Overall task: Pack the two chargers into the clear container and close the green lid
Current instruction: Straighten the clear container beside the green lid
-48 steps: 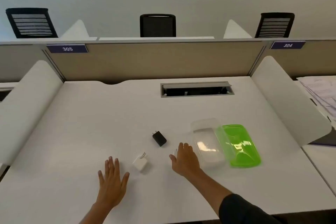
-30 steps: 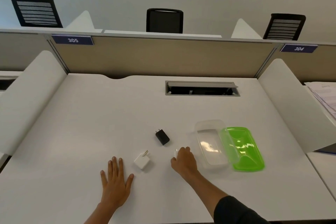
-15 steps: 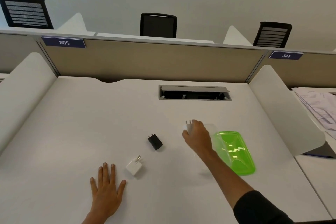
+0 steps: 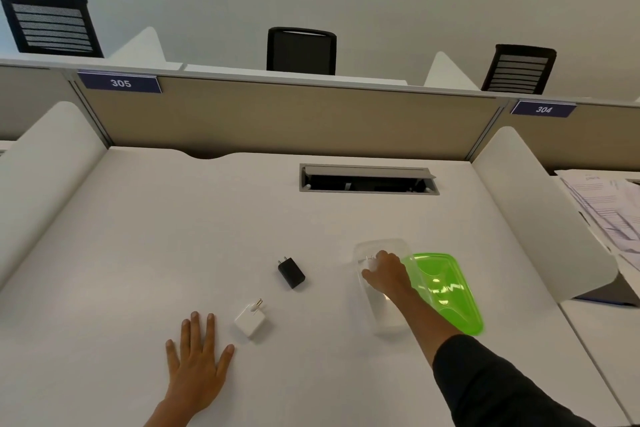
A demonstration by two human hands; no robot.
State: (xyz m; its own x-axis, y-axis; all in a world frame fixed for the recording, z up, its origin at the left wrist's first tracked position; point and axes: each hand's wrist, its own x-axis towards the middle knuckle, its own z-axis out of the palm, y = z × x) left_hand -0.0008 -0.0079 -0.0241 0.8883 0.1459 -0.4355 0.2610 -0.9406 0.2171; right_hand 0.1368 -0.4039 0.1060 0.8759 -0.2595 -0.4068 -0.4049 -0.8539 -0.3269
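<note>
My right hand (image 4: pixel 386 276) is shut on a small white charger (image 4: pixel 370 263), prongs pointing away from me, and holds it over the far end of the clear container (image 4: pixel 384 315). The open green lid (image 4: pixel 446 291) lies attached along the container's right side. A black charger (image 4: pixel 291 273) lies on the desk left of the container. A white square charger (image 4: pixel 250 320) lies nearer to me, just right of my left hand (image 4: pixel 195 362), which rests flat on the desk with fingers spread.
The white desk (image 4: pixel 156 236) has a cable slot (image 4: pixel 369 180) at the back, curved white dividers on both sides and a beige partition behind. Papers (image 4: pixel 609 208) lie on the neighbouring desk at right.
My right hand picked a small white charger off the desk left of the container, lifted it and carried it over the clear container. My left hand stayed flat on the desk.
</note>
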